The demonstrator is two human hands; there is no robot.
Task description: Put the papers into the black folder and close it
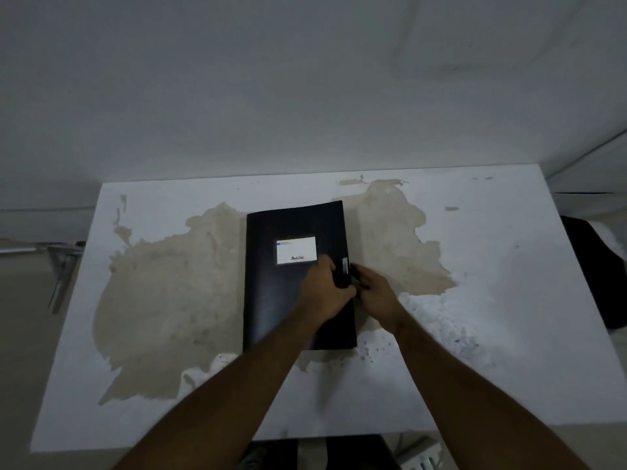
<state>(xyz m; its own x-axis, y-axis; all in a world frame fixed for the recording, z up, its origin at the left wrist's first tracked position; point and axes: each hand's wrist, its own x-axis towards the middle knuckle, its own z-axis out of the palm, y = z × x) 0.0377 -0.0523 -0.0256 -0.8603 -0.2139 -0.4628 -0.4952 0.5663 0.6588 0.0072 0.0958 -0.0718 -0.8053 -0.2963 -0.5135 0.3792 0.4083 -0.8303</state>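
Observation:
The black folder (281, 293) lies closed on the table's middle, with a white label (296, 250) on its cover. No papers are visible; whatever is inside is hidden by the cover. My left hand (324, 293) rests on the cover near the right edge, fingers curled around that edge. My right hand (375, 293) is just right of the folder, its fingertips pinching the same edge by a small pale strip (345, 266) there. Both hands meet at the folder's right edge.
The white table (492, 266) has a large worn beige patch around the folder. A wall stands right behind the far edge. A dark object (597, 273) sits off the table's right side, and a metal frame (62, 262) off its left.

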